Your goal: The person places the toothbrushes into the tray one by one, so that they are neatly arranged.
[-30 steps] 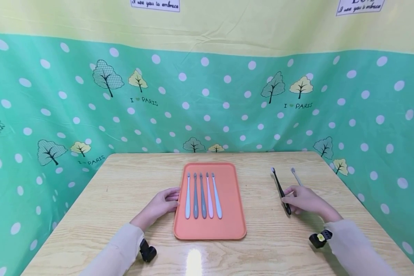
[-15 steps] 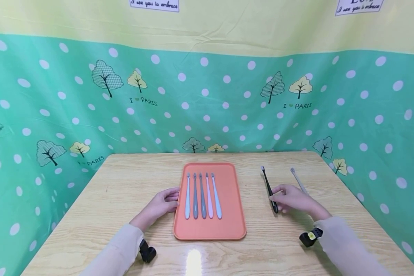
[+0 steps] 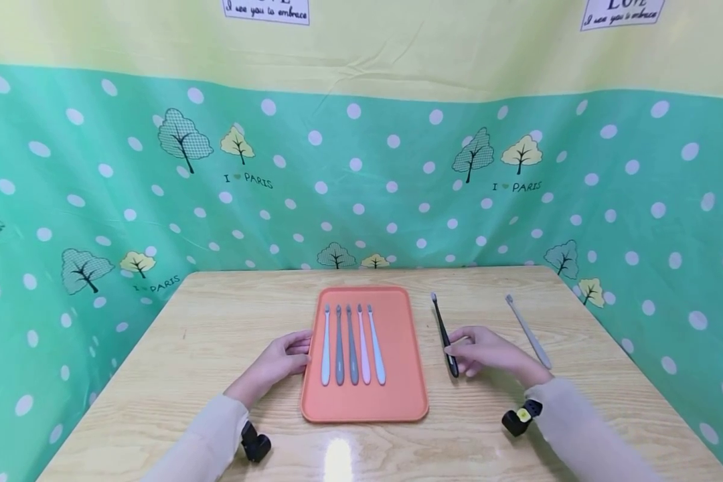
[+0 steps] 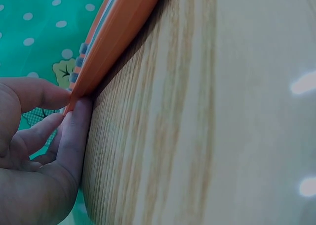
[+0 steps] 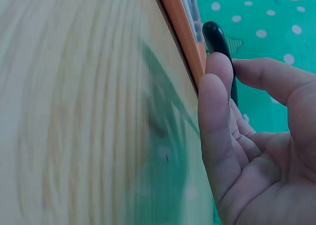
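Observation:
My right hand (image 3: 482, 351) pinches a black toothbrush (image 3: 441, 325) by its handle, between thumb and fingers, just right of the orange tray (image 3: 397, 402). The right wrist view shows the rounded handle end of the black toothbrush (image 5: 215, 37) sticking out past the fingertips. On the tray several toothbrushes lie side by side, heads toward the back: light blue ones, dark grey ones (image 3: 339, 355) and a pink one (image 3: 363, 348). My left hand (image 3: 280, 361) holds the tray's left edge; in the left wrist view its thumb and fingers pinch the orange rim (image 4: 106, 52).
A grey toothbrush (image 3: 528, 331) lies by itself on the wooden table (image 3: 229, 301), right of my right hand. A green polka-dot cloth (image 3: 361, 201) hangs behind the table and along its sides. Each wrist wears a small black camera (image 3: 256, 443).
My right hand has carried the black toothbrush leftward, close to the tray's right edge. More of the grey toothbrush has come into sight. My left hand stays at the tray.

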Demonstrator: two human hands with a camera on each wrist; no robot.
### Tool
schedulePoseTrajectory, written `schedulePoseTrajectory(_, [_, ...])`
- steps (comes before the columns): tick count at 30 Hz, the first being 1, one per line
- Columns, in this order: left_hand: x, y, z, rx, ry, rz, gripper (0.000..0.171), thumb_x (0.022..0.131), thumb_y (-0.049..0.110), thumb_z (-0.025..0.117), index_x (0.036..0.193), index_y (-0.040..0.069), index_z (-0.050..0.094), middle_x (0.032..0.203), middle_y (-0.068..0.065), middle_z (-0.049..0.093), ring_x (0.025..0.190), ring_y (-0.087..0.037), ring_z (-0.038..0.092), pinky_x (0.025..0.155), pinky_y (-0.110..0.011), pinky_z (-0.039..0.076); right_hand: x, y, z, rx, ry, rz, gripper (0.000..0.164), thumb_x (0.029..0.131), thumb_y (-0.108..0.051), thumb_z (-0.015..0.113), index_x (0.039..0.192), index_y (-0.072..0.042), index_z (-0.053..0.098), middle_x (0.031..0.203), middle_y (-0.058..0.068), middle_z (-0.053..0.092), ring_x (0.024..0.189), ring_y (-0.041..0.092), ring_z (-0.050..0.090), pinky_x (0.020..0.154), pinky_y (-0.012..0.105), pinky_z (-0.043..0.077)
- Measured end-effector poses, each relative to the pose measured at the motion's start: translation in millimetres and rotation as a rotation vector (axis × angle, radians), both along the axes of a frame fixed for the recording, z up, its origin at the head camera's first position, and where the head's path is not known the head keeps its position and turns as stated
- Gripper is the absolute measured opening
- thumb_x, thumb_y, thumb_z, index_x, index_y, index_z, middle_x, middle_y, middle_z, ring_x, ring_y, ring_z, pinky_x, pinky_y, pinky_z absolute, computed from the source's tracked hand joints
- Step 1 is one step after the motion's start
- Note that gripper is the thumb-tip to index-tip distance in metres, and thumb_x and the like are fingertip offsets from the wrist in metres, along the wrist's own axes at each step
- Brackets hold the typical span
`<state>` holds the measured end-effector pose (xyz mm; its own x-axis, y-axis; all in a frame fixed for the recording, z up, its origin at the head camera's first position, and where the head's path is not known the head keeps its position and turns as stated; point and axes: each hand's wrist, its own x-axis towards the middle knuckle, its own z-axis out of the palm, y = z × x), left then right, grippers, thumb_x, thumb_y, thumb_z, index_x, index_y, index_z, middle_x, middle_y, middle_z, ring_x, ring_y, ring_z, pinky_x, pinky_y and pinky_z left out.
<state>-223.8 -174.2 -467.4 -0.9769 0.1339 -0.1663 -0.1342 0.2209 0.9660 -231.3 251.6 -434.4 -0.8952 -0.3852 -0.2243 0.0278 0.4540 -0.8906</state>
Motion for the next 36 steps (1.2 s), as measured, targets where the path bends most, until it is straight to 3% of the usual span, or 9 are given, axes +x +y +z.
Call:
schedulePoseTrajectory(14, [-1.3, -0.8, -0.9, 0.016, 0.0, -0.003, 0.058, 0.091, -0.004, 0.062, 0.146, -0.001, 0.047, 0.132, -0.017, 0.057, 0.119, -0.029, 0.058, 0.09, -0.035, 0.059, -1.1, -28.2, -8.2, -0.087, -0.049, 0.07, 0.057, 0.096, -0.023, 0.068, 0.133, 0.014, 0.045, 0.085, 0.012, 0.067, 0.069, 0.018, 0.067, 0.062, 0.033, 0.064])
schedulePoseTrajectory(27, [-1.0, -0.8, -0.9, 0.016, 0.004, -0.005, 0.058, 0.09, -0.005, 0.062, 0.146, -0.002, 0.046, 0.133, -0.018, 0.056, 0.121, -0.032, 0.057, 0.09, -0.035, 0.06, -0.4, -56.4, -3.5, -0.105, -0.073, 0.057, 0.053, 0.095, -0.021, 0.069, 0.132, 0.011, 0.049, 0.085, 0.012, 0.069, 0.065, 0.015, 0.067, 0.057, 0.028, 0.061])
schedulePoseTrajectory(36, [3.0, -2.2, 3.9, 0.016, 0.0, -0.035, 0.058, 0.092, -0.004, 0.062, 0.147, -0.004, 0.044, 0.137, -0.023, 0.053, 0.124, -0.035, 0.055, 0.091, -0.035, 0.059, 0.9, -72.6, -0.4, -0.054, -0.051, 0.035, 0.045, 0.093, -0.021, 0.071, 0.125, 0.007, 0.055, 0.08, 0.011, 0.069, 0.065, 0.017, 0.068, 0.055, 0.028, 0.061])
